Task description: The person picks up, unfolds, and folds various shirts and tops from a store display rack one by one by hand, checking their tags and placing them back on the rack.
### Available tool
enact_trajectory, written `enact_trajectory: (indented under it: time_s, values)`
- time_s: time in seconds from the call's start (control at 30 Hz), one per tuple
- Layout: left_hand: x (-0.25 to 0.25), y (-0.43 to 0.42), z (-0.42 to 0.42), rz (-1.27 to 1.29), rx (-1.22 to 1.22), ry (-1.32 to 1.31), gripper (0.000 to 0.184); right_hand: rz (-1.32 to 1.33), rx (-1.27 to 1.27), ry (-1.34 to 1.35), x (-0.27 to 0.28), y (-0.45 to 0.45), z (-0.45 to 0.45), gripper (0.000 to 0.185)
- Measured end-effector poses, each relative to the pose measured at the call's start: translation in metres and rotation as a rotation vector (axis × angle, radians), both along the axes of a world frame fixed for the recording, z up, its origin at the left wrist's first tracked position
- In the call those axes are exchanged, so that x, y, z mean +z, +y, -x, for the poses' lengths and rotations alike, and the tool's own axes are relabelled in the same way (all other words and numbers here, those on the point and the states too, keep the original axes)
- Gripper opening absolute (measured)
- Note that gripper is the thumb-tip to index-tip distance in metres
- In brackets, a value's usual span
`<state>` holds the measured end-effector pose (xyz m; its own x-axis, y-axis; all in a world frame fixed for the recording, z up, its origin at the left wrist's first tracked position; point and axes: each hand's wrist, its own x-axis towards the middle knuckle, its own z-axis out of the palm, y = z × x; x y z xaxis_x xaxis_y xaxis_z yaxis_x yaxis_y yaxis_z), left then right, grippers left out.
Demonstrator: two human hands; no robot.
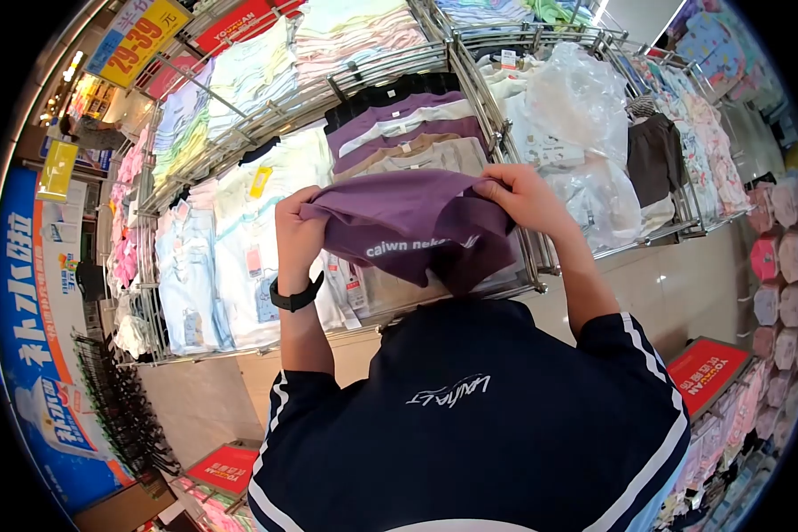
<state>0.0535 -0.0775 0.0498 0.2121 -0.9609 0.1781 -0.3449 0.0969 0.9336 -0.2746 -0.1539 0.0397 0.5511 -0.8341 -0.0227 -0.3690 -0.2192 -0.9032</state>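
A purple shirt (399, 208) with white lettering is stretched between my two hands, above the front edge of the display rack. My left hand (299, 229), with a black watch on its wrist, is closed on the shirt's left end. At the other end, my right hand (521, 197) pinches the cloth between thumb and fingers. The shirt's middle sags, and its lower part hangs in darker folds. Just behind it lies a stack of overlapping purple, white and beige shirts (412, 133), partly covered by the raised cloth.
White and pale blue garments (239, 257) fill the rack's left section. Clear plastic bags (581, 115) cover clothes to the right, beside dark shorts (654, 151). Metal rack rails (496, 133) divide the sections. A yellow price sign (137, 44) stands at upper left, and red signs (708, 372) stand lower down.
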Motion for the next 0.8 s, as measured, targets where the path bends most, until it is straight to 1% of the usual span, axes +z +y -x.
enact_trajectory:
  time_s: [0.07,0.13,0.17,0.2,0.27,0.3,0.33,0.37,0.4,0.43,0.47,0.53,0.57,0.6,0.67,0.7,0.77,0.8]
  values:
    - [0.002,-0.001,-0.005,0.029,0.037,0.066,0.017,0.076,0.021,0.029,0.011,-0.001,-0.002,0.028]
    - [0.008,-0.001,-0.011,0.065,0.093,0.167,0.022,0.174,0.181,0.100,0.014,-0.001,0.004,0.029]
    - [0.001,-0.001,-0.026,0.090,0.055,0.194,0.022,0.221,0.263,0.136,0.015,0.000,0.006,0.030]
    - [0.005,-0.002,-0.032,0.116,0.064,0.279,0.021,0.146,0.285,0.168,0.018,-0.001,0.006,0.029]
    - [0.007,-0.001,-0.026,0.171,0.108,0.345,0.025,-0.005,0.325,0.233,0.024,-0.001,0.006,0.027]
    - [0.003,-0.002,-0.020,0.186,0.076,0.374,0.025,-0.138,0.227,-0.039,0.011,-0.001,0.006,0.026]
    - [0.002,-0.003,-0.012,0.200,0.043,0.402,0.025,-0.308,0.083,-0.219,0.015,-0.001,0.002,0.025]
    - [0.001,0.000,0.002,0.124,0.008,0.430,0.029,-0.476,-0.065,-0.400,0.020,0.001,-0.008,0.025]
    - [0.021,0.002,0.032,0.113,-0.088,0.375,0.033,-0.642,-0.216,-0.583,0.026,0.002,-0.020,0.025]
    - [-0.011,0.011,0.036,-0.065,-0.004,0.480,0.033,-0.718,-0.265,-0.710,0.033,0.002,-0.030,0.025]
    - [-0.028,0.012,0.047,-0.161,-0.074,0.646,0.038,-0.738,-0.271,-0.733,0.037,0.003,-0.038,0.024]
    - [-0.018,0.015,0.075,-0.077,-0.287,0.386,0.053,-0.779,-0.278,-0.778,0.043,0.005,-0.051,0.022]
    - [-0.014,0.016,0.089,-0.016,-0.381,0.266,0.061,-0.744,-0.213,-0.804,0.034,0.003,-0.058,0.021]
    - [0.001,0.019,0.103,-0.020,-0.305,0.128,0.059,-0.727,-0.161,-0.849,0.035,0.005,-0.062,0.021]
    - [-0.013,0.009,0.103,-0.004,-0.249,0.199,0.058,-0.695,-0.056,-0.938,0.037,0.013,-0.067,0.023]
    - [-0.017,0.007,0.097,-0.036,-0.242,0.357,0.056,-0.684,-0.014,-0.952,0.041,0.017,-0.068,0.023]
    - [-0.025,0.005,0.079,-0.098,-0.230,0.671,0.053,-0.488,0.177,-0.901,0.038,0.019,-0.053,0.024]
    - [-0.029,0.008,0.076,-0.031,-0.146,0.862,0.052,-0.389,0.270,-0.874,0.036,0.020,-0.042,0.025]
